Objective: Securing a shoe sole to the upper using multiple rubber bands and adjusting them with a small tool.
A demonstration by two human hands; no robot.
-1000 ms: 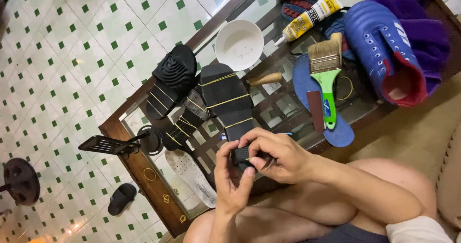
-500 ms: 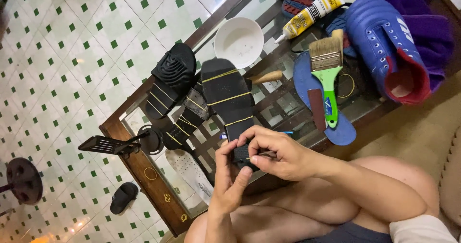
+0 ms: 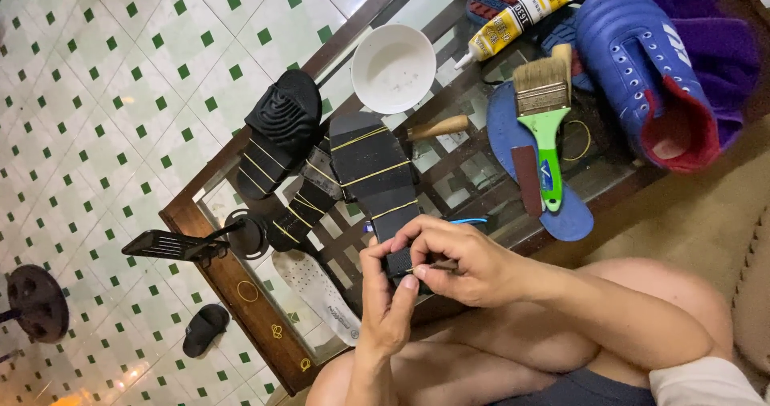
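Both my hands meet at the near end of a black sole [image 3: 375, 173] wrapped in yellow bands. My left hand [image 3: 385, 302] is curled against that end from below, thumb pressed on it. My right hand [image 3: 465, 258] is closed over it from the side, fingers pinching a thin dark stick [image 3: 437, 266]. Just beyond them the sole lies on a glass table [image 3: 449, 165]. Left of it is a second banded sole [image 3: 277, 137]. Farther out stands a white bowl [image 3: 394, 68]; I see only small specks in it. To the right of my right hand, a green-handled brush [image 3: 545, 113] lies on a blue insole [image 3: 571, 214], with a glue tube [image 3: 513, 17] and a blue shoe [image 3: 642, 69] beyond.
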